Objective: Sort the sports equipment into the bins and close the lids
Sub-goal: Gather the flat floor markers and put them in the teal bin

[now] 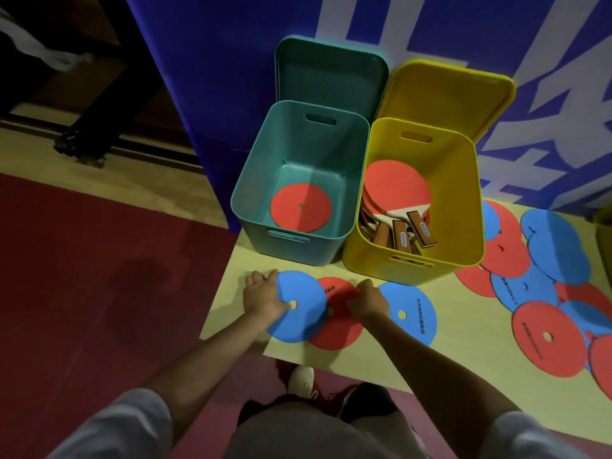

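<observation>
Both hands are busy with flat round discs at the near edge of the worktop (463,385). Left hand (263,298) has its grip on the blue disc (299,308), with fingers curled over the far rim and the thumb near the middle hole. Right hand (369,299) has its fingers bent down onto the red disc (337,318), which lies partly under the blue one. It looks like a pinch, but I cannot tell for sure. Another blue disc (410,313) lies just beside the right hand.

I think the hands gather the discs into a stack, so they can all go in at once.

Behind the discs stand two open bins. A teal bin (255,200) holds one red disc at the bottom. A yellow bin (470,193) holds table tennis paddles (397,190), so each kind gets its own bin. Both lids lean up against the blue wall behind, the teal lid (331,74) and the yellow lid (447,94), so the bins stay open for filling.

Many more red and blue discs (543,293) lie in a pile on the right, so much is left to sort.
</observation>
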A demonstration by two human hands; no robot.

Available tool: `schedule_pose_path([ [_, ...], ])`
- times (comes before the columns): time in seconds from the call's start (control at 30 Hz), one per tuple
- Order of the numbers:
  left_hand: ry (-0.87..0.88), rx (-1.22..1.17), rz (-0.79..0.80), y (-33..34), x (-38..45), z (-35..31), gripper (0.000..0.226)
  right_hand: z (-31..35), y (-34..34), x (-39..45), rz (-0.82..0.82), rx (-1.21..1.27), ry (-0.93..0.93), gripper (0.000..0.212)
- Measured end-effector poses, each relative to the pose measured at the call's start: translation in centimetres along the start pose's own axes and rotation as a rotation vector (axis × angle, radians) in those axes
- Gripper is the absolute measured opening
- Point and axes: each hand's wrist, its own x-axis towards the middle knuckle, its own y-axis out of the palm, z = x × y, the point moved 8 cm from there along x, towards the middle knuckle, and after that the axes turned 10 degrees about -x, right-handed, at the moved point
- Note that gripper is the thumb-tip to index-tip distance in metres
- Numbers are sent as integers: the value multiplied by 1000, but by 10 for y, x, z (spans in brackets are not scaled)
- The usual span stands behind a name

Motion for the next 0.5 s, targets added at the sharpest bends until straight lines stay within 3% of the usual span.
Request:
schedule_pose_path([
  [0.13, 143, -223, 38, -12, -2, -17, 48, 10, -17, -17, -102, 239, -274, 18],
  [0.4, 622, -584, 208, -125, -54, -98, 41, 35, -116, -82, -202, 330, -688, 18],
  [0.5, 649, -735, 159, -170, -64, -120, 46, 41, -163, -95, -311, 461, -736, 8],
])
